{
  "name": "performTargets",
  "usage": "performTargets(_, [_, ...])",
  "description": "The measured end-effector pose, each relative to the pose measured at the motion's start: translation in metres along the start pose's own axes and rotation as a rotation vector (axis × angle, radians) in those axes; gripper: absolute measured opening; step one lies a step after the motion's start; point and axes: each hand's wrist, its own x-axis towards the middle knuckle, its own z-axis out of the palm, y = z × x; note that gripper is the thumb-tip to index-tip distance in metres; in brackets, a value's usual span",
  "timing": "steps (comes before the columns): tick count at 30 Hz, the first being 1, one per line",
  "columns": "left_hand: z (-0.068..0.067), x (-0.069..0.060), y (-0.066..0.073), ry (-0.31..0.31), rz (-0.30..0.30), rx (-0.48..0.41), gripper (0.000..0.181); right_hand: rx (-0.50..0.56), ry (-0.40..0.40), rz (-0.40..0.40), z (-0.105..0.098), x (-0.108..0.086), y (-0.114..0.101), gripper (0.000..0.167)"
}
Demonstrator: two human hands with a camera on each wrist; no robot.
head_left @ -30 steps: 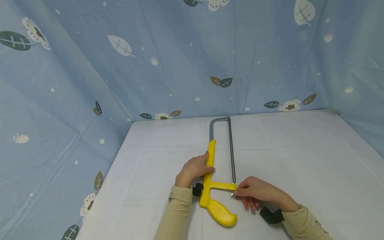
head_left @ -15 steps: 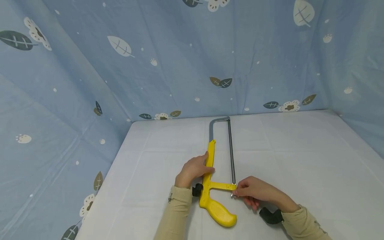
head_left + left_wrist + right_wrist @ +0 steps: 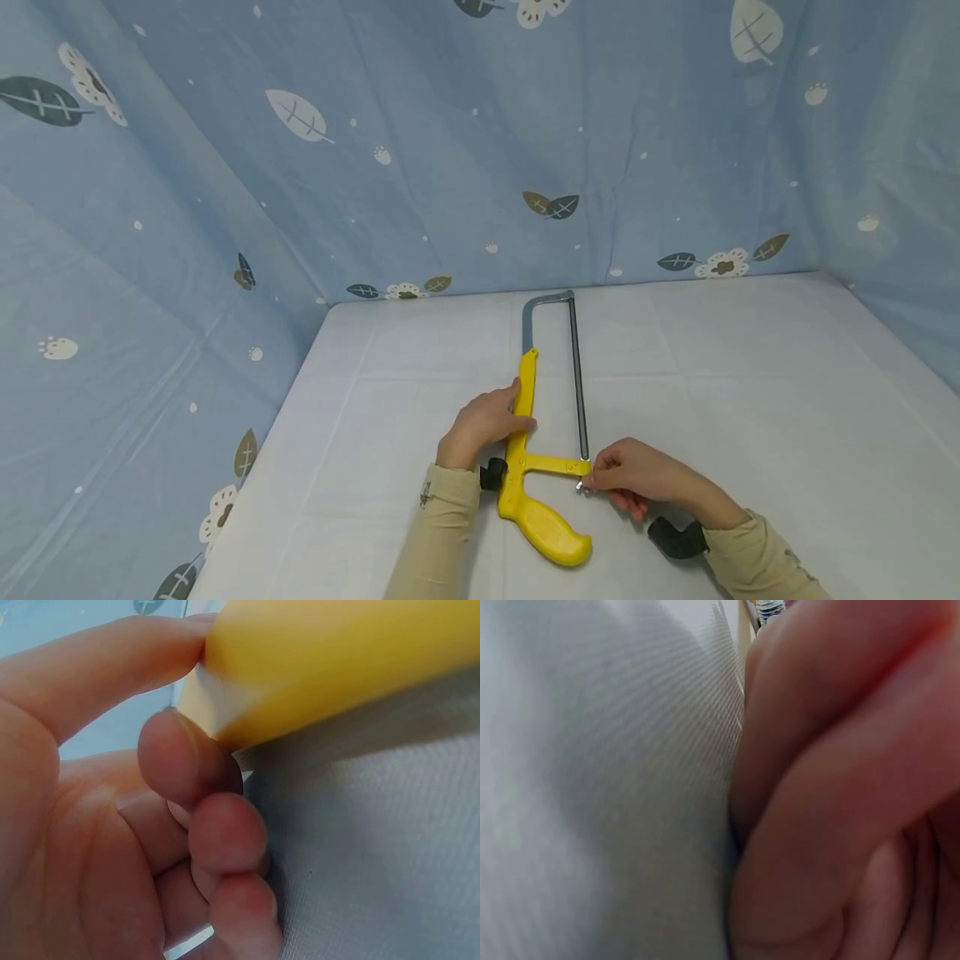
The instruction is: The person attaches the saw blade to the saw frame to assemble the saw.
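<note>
A hacksaw with a yellow frame and handle lies flat on the white-covered table. Its dark blade runs along the right side, away from the handle. My left hand grips the yellow back of the frame between thumb and fingers; the left wrist view shows the yellow edge in that grip. At the blade's near end, my right hand pinches a small silver wing nut beside the yellow crosspiece. Threads of a screw show at the top of the right wrist view, with curled fingers covering the rest.
The white cloth covers the table on both sides of the saw. A blue curtain with leaves and flowers hangs behind the table and at its sides. Black wrist mounts sit near both cuffs.
My right fingers turn slightly at the silver wing nut, whose visible angle differs a little. The saw and my left hand stay in place.
</note>
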Motion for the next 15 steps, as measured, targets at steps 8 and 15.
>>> performTargets(8, [0.0003,-0.0001,-0.0003,0.0,0.004,0.004,0.074,0.024,-0.009,0.016,0.0007,0.0005,0.0014,0.035])
performTargets(15, [0.0,0.0007,-0.0006,0.001,0.0,0.006,0.075,0.057,-0.029,0.023,0.0,0.001,0.0011,0.034])
